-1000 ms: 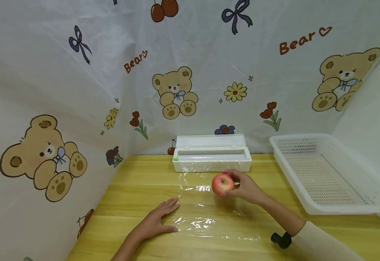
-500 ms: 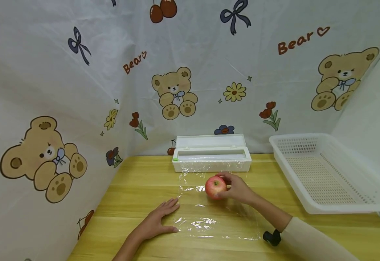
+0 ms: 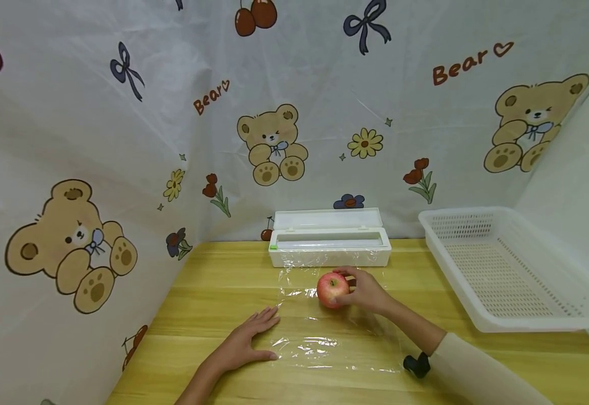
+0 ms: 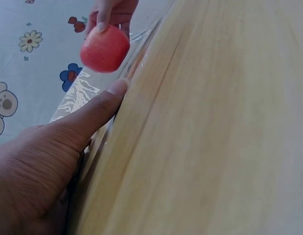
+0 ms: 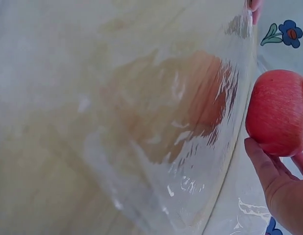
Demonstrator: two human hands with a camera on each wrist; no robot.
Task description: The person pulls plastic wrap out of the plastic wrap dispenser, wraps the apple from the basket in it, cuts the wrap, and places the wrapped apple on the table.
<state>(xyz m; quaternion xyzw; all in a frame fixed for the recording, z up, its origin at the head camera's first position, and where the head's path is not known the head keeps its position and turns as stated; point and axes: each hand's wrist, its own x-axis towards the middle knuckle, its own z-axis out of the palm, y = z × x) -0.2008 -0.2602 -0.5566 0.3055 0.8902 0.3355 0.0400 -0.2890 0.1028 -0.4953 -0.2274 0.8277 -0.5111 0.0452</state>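
Note:
A red apple is gripped between the thumb and fingers of my right hand, over the far half of a sheet of clear plastic wrap. In the right wrist view the apple looks raised a little off the wrap. My left hand rests at the left edge of the wrap, fingers straight and thumb spread, holding nothing. The left wrist view shows its thumb lying along the wrap's edge. Behind the apple stands an opened white wrap box, from which the sheet runs toward me.
A white perforated basket stands at the right. The wooden table meets a bear-printed cloth at the back and left. A small black device is at my right wrist.
My right hand has carried the apple left and slightly toward me, mostly in the first half second, then barely moved. The left hand has stayed at the wrap's edge.

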